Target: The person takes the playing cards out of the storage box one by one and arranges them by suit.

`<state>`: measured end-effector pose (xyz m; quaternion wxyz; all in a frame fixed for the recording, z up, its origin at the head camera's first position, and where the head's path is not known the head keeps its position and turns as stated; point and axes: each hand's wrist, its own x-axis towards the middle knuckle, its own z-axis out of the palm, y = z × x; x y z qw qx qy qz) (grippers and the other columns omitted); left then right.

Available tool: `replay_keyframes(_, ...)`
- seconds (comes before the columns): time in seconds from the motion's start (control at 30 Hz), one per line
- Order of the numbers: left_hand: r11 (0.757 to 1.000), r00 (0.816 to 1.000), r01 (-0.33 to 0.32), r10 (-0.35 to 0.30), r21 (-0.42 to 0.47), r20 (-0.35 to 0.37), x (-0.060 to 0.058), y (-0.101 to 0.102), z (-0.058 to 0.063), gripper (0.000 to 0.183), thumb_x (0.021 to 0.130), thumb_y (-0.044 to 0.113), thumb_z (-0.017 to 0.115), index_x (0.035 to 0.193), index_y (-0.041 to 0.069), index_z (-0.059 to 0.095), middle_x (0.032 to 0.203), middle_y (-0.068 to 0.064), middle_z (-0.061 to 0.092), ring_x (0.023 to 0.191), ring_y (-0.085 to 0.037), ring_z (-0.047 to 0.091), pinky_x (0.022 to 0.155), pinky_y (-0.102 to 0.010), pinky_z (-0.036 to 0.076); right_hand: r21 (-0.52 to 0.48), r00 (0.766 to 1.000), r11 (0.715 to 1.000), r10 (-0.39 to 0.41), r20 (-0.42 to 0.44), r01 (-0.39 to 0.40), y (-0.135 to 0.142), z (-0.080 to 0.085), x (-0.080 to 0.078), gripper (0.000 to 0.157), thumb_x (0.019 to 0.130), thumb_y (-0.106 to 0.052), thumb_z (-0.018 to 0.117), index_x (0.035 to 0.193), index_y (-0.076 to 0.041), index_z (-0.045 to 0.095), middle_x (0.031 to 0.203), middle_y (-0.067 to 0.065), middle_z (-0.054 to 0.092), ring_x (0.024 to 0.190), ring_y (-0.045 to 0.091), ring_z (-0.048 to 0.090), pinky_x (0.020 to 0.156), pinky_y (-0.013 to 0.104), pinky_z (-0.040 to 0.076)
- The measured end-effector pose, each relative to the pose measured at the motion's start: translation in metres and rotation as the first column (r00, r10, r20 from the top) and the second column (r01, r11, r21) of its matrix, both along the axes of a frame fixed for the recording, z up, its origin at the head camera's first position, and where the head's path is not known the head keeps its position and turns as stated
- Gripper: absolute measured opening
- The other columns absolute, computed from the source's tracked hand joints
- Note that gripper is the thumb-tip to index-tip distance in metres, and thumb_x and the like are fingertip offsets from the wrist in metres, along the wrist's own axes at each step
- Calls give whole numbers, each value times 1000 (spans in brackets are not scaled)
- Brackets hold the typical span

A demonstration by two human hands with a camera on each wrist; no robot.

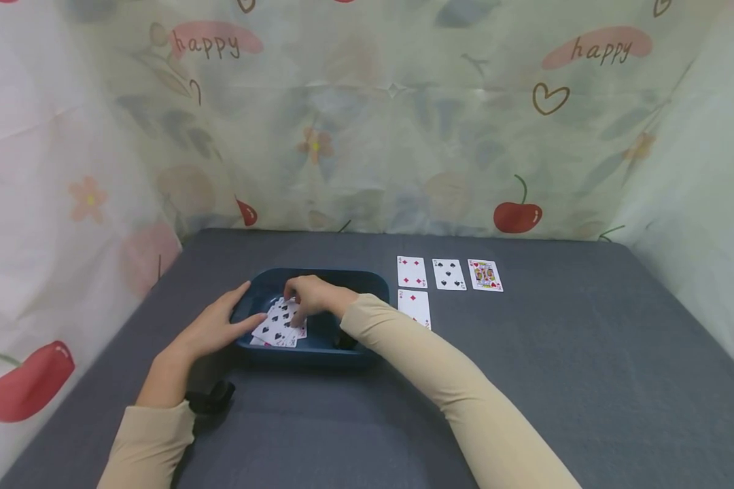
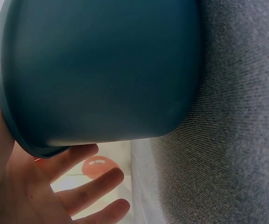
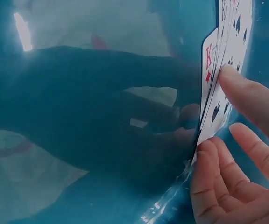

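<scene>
In the head view, "happy" reads twice on the patterned cloth [image 1: 391, 149] behind the counter [image 1: 526, 407]. The cards [image 1: 274, 324] lie in the left part of the tray [image 1: 312, 358], overlapping, face up, a card with many spade pips on top. The right hand [image 1: 317, 297] reaches in from above, its bent fingers gripping the cards. The left hand [image 1: 217, 327] lies at the tray's left end, thumb over the rim, with its tip at the cards' edge. Right of the tray, a four of diamonds [image 1: 412, 272], a five of spades [image 1: 449, 274] and a red king [image 1: 485, 276] stand in a row; a diamond card [image 1: 413, 305] below the four is partly hidden by the right sleeve [image 1: 465, 387].

In the left wrist view, the tray's smooth dark-teal wall fills the middle. The rim sits against the left hand, whose fingers are extended and spread outside the wall.

In the right wrist view, a red "K" over a diamond marks one corner, and another "K" shows higher up. One fingertip presses the white face among spades; another meets the lower edge.
</scene>
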<state>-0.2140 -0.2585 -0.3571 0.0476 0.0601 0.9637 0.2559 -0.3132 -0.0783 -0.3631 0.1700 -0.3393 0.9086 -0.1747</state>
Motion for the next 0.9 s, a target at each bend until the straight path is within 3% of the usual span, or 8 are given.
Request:
replay_keyframes(0.27, 1000, 1000, -11, 11, 3, 17, -1, -1, -2, 88, 90, 51, 51, 148, -1, 12, 151, -31, 18, 137, -50, 20, 107, -66, 21, -14, 998, 1000, -27, 62, 28, 0, -3, -2, 52, 72, -17, 80, 116, -11, 53, 107, 7, 61, 92, 15, 58, 75, 21, 48)
replay_keyframes(0.57, 1000, 1000, 1, -1, 10, 15, 0, -1, -1, 88, 90, 53, 50, 149, -1, 12, 151, -31, 18, 137, -50, 20, 107, -66, 21, -8, 995, 1000, -17, 98, 17, 2, -3, -1, 54, 73, -16, 80, 119, -11, 51, 117, 9, 60, 105, 18, 58, 87, 26, 48)
replay_keyframes(0.9, 1000, 1000, 6, -6, 18, 14, 1, -1, 1, 89, 89, 54, 50, 149, -1, 12, 151, -31, 18, 137, -50, 20, 107, -66, 22, -46, 985, 999, 5, 171, 3, 7, -1, -4, 53, 71, -15, 80, 115, -10, 51, 110, 7, 58, 94, 16, 56, 79, 23, 47)
